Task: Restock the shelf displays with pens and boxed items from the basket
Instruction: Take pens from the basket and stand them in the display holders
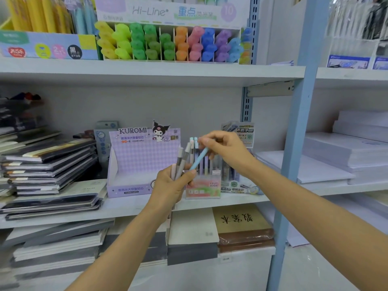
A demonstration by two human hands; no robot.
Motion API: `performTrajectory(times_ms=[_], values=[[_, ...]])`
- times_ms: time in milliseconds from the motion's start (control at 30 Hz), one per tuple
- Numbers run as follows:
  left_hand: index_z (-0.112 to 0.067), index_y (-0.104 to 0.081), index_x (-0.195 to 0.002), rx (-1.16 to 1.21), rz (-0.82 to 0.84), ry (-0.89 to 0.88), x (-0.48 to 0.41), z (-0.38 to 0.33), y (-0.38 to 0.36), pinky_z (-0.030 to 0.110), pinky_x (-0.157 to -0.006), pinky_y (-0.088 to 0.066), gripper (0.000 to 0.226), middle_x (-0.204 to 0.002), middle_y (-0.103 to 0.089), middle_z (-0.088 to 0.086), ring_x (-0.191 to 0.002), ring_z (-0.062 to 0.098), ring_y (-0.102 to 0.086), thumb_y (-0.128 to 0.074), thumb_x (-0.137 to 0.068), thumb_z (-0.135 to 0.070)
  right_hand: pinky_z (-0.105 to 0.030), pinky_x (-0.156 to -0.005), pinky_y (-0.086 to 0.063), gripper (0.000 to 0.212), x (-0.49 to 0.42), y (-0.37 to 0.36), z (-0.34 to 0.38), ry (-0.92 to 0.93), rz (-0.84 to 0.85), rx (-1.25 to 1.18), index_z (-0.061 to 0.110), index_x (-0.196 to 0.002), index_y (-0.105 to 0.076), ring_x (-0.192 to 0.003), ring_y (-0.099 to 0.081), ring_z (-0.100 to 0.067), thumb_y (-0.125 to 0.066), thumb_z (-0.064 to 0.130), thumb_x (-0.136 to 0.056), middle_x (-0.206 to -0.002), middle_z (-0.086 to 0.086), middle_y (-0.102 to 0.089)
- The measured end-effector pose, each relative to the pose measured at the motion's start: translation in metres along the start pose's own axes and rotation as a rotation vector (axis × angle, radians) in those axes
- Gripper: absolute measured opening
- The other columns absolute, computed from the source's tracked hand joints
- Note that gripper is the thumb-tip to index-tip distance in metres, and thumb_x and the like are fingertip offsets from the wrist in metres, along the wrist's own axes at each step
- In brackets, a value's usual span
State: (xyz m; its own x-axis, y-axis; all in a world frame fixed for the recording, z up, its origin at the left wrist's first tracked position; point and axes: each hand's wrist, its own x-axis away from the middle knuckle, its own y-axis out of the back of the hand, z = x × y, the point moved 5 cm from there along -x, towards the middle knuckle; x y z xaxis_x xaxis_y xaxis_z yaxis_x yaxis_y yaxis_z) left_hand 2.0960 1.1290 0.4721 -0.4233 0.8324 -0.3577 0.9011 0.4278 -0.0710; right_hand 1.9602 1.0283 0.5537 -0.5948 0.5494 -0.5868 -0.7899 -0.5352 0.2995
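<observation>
Left grip [170, 185] is wrapped round a bunch of pens [181, 160] just in front of the Fruit Soda display [202, 189] on the shelf [126, 206]. Right grip [224, 150] pinches 1 blue pen [199, 159] near its top. I'd stand it upright first, then ease it into a free slot so the neighbours don't tip.

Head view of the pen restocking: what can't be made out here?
Pens in the left hand: lower ends and count hidden by its fingers.
Blue pen pinched by the right hand: top end covered by its fingers.
Fruit Soda holder: left side behind the left hand.
Kuromi box: contents hidden by its front lip; small print unreadable.
Basket: outside the frame.
</observation>
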Motion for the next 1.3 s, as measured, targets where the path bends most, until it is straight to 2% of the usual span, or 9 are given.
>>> performTrajectory(times_ms=[233, 367, 533, 700, 767, 867, 1000, 1200, 1300], values=[[-0.011, -0.072, -0.089, 0.233, -0.06, -0.019, 0.008, -0.014, 0.021, 0.016, -0.031, -0.023, 0.008, -0.062, -0.061, 0.0, -0.033, 0.006, -0.025, -0.071, -0.083, -0.016, -0.021, -0.068, -0.057, 0.012, 0.016, 0.002, -0.002, -0.082, 0.033, -0.205, 0.005, -0.095, -0.072, -0.077, -0.07, -0.019, -0.069, 0.004, -0.083, -0.088, -0.009, -0.073], [-0.021, -0.075, -0.069, 0.321, -0.157, -0.081, 0.011, -0.024, 0.03, 0.017, -0.031, -0.021, 0.01, -0.062, -0.054, 0.001, -0.033, 0.006, -0.023, -0.072, -0.079, -0.02, -0.021, -0.076, -0.056, 0.019, 0.039, -0.024, -0.01, -0.217, 0.373, -0.112, 0.011, -0.104, -0.071, -0.089, -0.071, -0.021, -0.068, 0.008, -0.086, -0.096, -0.01, -0.074], [-0.017, -0.074, -0.081, 0.329, -0.17, -0.044, 0.02, -0.024, 0.027, 0.017, -0.03, -0.022, 0.003, -0.059, -0.05, 0.005, -0.032, 0.007, -0.023, -0.072, -0.083, -0.019, -0.031, -0.081, -0.058, 0.024, 0.051, -0.043, -0.011, -0.234, 0.352, -0.219, 0.007, -0.109, -0.069, -0.095, -0.07, -0.028, -0.068, 0.006, -0.085, -0.1, -0.015, -0.073], [-0.008, -0.071, -0.097, 0.214, -0.169, -0.021, 0.026, -0.024, 0.025, 0.017, -0.032, -0.022, 0.019, -0.056, -0.04, 0.01, -0.032, 0.009, -0.021, -0.07, -0.086, -0.024, -0.032, -0.08, -0.058, 0.019, 0.058, -0.051, -0.007, -0.241, 0.381, -0.261, 0.008, -0.106, -0.068, -0.091, -0.071, -0.029, -0.067, 0.007, -0.087, -0.098, -0.016, -0.073], [-0.013, -0.072, -0.094, 0.169, -0.153, -0.034, 0.027, -0.026, 0.024, 0.018, -0.032, -0.022, 0.014, -0.062, -0.044, 0.013, -0.034, 0.009, -0.021, -0.069, -0.087, -0.025, -0.032, -0.081, -0.059, 0.019, 0.056, -0.049, -0.002, -0.205, 0.329, -0.176, 0.009, -0.108, -0.068, -0.093, -0.07, -0.03, -0.064, 0.013, -0.09, -0.101, -0.014, -0.073], [-0.016, -0.071, -0.085, 0.079, -0.113, -0.042, 0.028, -0.028, 0.019, 0.019, -0.033, -0.023, 0.013, -0.044, -0.038, -0.003, -0.035, 0.01, -0.021, -0.072, -0.082, -0.029, -0.025, -0.073, -0.058, 0.026, 0.045, -0.042, 0.012, -0.128, 0.141, -0.142, 0.01, -0.116, -0.065, -0.088, -0.07, -0.018, -0.06, 0.023, -0.094, -0.102, -0.008, -0.072], [-0.014, -0.068, -0.084, -0.041, -0.03, -0.069, 0.029, -0.031, 0.007, 0.015, -0.034, -0.03, 0.009, -0.041, -0.051, -0.012, -0.033, 0.004, -0.034, -0.071, -0.086, -0.022, -0.014, -0.062, -0.048, 0.019, 0.036, -0.045, 0.022, -0.065, 0.114, -0.058, 0.006, -0.104, -0.07, -0.07, -0.061, -0.002, -0.062, 0.019, -0.093, -0.082, -0.001, -0.068], [-0.01, -0.068, -0.094, 0.038, -0.088, 0.036, 0.022, -0.027, 0.017, 0.018, -0.033, -0.024, 0.031, -0.068, -0.066, 0.0, -0.035, 0.006, -0.025, -0.063, -0.09, -0.041, -0.018, -0.062, -0.054, 0.012, 0.02, -0.02, 0.027, -0.014, -0.118, -0.142, 0.009, -0.099, -0.067, -0.066, -0.063, -0.006, -0.057, 0.014, -0.095, -0.079, 0.0, -0.068], [-0.01, -0.062, -0.084, 0.144, -0.08, 0.126, 0.018, -0.02, 0.021, 0.017, -0.032, -0.02, 0.04, -0.058, -0.052, -0.002, -0.032, 0.007, -0.024, -0.043, -0.099, -0.043, -0.019, -0.061, -0.056, 0.011, 0.007, 0.005, 0.028, 0.03, -0.306, -0.197, 0.006, -0.099, -0.065, -0.069, -0.066, -0.01, -0.055, 0.012, -0.096, -0.081, -0.004, -0.069]])
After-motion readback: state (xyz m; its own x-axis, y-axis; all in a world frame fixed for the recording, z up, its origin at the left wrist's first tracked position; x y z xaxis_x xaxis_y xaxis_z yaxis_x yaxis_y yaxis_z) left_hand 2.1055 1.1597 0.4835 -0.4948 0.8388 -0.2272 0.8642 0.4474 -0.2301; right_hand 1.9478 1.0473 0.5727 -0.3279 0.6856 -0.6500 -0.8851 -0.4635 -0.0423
